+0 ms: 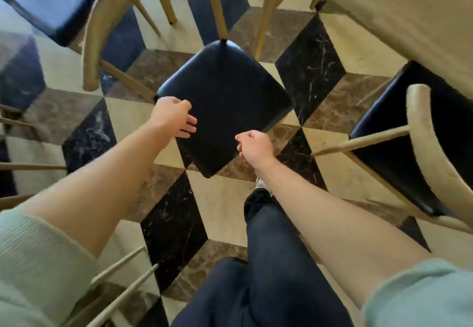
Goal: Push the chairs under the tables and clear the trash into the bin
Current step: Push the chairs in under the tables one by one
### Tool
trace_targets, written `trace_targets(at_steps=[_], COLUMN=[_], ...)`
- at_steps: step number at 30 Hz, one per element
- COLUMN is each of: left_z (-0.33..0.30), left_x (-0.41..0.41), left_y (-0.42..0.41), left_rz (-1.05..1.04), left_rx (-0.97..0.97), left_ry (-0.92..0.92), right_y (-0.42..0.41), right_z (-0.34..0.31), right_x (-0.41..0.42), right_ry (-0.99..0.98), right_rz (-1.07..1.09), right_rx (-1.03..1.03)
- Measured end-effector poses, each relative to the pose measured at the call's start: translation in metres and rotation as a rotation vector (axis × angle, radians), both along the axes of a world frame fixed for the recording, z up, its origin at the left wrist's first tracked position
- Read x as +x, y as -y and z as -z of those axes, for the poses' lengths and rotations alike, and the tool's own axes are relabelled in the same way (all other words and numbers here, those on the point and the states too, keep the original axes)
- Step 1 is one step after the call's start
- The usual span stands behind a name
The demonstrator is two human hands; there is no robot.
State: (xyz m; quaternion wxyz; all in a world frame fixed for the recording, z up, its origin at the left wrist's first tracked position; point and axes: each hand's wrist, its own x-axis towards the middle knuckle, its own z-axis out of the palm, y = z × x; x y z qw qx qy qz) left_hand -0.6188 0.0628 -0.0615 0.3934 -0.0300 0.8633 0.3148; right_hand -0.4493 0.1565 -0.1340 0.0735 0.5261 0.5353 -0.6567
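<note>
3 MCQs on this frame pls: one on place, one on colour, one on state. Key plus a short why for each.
1. Where is the left hand?
A. at the edge of the centre chair's seat
B. on the table top
C. on the floor

2. What colour is that seat?
A. red
B. black
C. white

3. How is the right hand?
A. spread flat and open
C. curled shut at the seat's near edge
B. holding a cup

Key: 1 A, the fingers lie at the seat's left edge. 2 B, the cushion is black against the light wooden frame. 3 C, the fingers are curled in at the near edge; whether they grip it cannot be told.
</note>
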Motion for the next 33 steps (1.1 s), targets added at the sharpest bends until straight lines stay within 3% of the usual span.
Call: trace_targets(at_steps=[7, 11, 14, 16, 20, 24, 28, 33], left_z=[-0.047, -0.057, -0.041, -0.031, -0.021, -0.017, -0.015, -0.014], left_x=[-0.155, -0.229, -0.303, -0.329, -0.354, -0.364, -0.356, -0.322], left_y=[0.038, 0.020, -0.017, -0.055, -0.105, -0.121, -0.118, -0.107], left_rz=[0.177, 0.277, 0.427, 0.608, 0.837, 0.986, 0.984, 0.788], left_rx=[-0.066, -0.082, -0.199, -0.151, -0.008, -0.035, -0.081, -0.076], left_ry=[-0.641, -0.893, -0.771, -0.613, -0.487, -0.436, -0.412, -0.281], right_y=[0.041, 0.077, 0.105, 0.120, 0.147, 0.151, 0.133, 0.077], right_z=[-0.016, -0.024, -0.028, -0.030, -0.024, -0.027, -0.033, -0.047], right_x=[-0.161, -0.241, -0.305, -0.339, -0.388, -0.379, -0.333, -0.230], right_ry=[0.048, -0.004, -0.022, -0.025, -0.116, -0.071, -0.017, 0.151], right_rz=[-0.152, -0.170, -0.328, -0.408, -0.090, -0.099, -0.232, -0.465], right_rx=[-0.221, -0.375, -0.396, -0.413, -0.612, -0.327, -0.232, 0.006])
